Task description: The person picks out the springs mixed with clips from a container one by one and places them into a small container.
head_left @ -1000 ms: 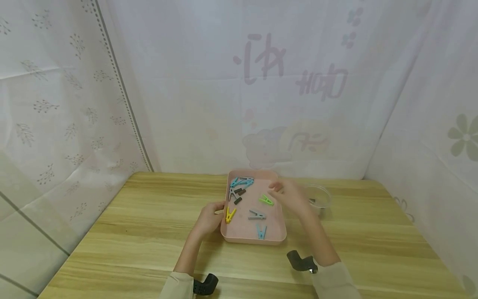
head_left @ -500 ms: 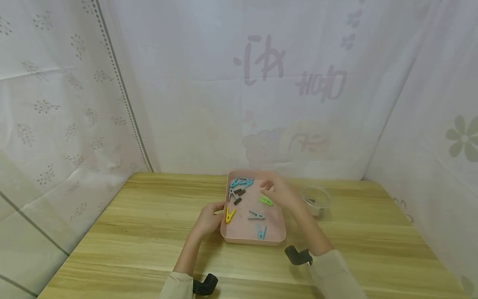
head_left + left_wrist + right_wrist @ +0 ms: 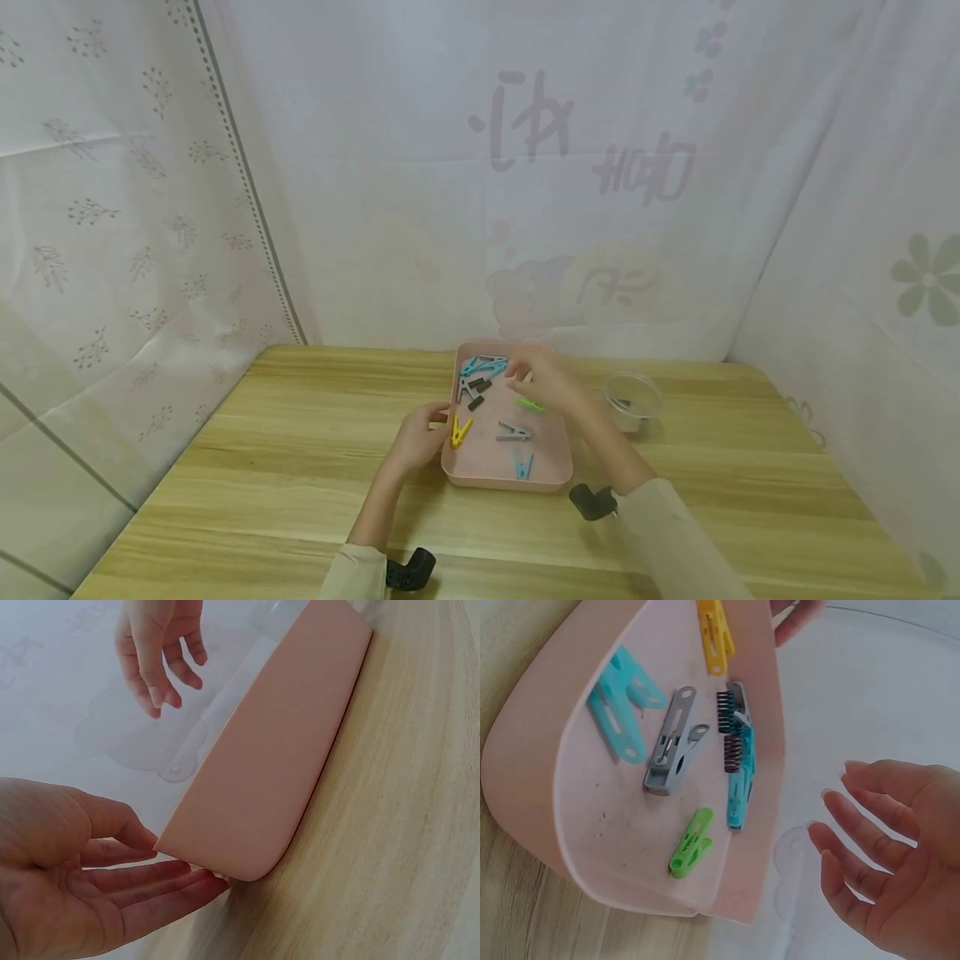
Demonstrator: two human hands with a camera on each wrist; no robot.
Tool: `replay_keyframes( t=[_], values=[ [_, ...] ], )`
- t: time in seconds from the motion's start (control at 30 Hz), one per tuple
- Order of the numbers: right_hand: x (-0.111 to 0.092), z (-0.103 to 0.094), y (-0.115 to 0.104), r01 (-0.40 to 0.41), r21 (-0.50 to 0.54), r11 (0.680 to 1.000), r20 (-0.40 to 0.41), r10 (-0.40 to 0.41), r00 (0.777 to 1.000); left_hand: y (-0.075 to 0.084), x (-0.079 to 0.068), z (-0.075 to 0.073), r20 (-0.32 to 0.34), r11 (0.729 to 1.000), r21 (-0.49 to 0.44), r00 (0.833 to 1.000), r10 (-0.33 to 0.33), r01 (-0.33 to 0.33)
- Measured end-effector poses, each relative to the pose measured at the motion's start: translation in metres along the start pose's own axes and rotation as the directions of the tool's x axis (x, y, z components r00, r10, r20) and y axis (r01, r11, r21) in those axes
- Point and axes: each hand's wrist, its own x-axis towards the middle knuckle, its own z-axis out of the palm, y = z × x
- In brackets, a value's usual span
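My left hand (image 3: pixel 417 437) holds the left side of a pink tray (image 3: pixel 510 483); in the left wrist view its thumb is at the rim corner, fingers against the outer wall. Over the tray's far right part hovers my right hand (image 3: pixel 551 383), fingers relaxed and holding nothing. In the tray lie a green clothespin (image 3: pixel 691 844), a grey clothespin (image 3: pixel 676 742), a light blue clothespin (image 3: pixel 619 705) and a yellow clothespin (image 3: pixel 461 432). Blue clothespins (image 3: pixel 491 367) and a grey clothespin (image 3: pixel 467 387) are bunched at the far left, beside dark coil springs (image 3: pixel 733 754).
A clear round container (image 3: pixel 633 396) with a small dark item inside stands right of the tray on the wooden table (image 3: pixel 300 467). Patterned white curtains (image 3: pixel 375 208) hang behind and at both sides. A black wrist camera (image 3: pixel 592 502) sits by the right sleeve.
My right hand has moved left over the tray, from near its right rim towards the bunched clothespins. My left hand stays at the tray's left side.
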Motion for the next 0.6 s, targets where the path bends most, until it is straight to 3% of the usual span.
replay_keyframes(
  t=[0.33,0.6],
  values=[
    [0.014,0.008,-0.002,0.054,-0.048,0.997,0.067,-0.051,0.996,0.000,0.000,-0.003,0.023,1.000,0.028,1.000,-0.011,0.010],
    [0.025,0.012,-0.004,0.051,-0.059,0.997,0.135,-0.043,0.990,0.000,-0.004,-0.006,0.066,0.993,0.116,0.997,0.027,-0.035]
  ],
)
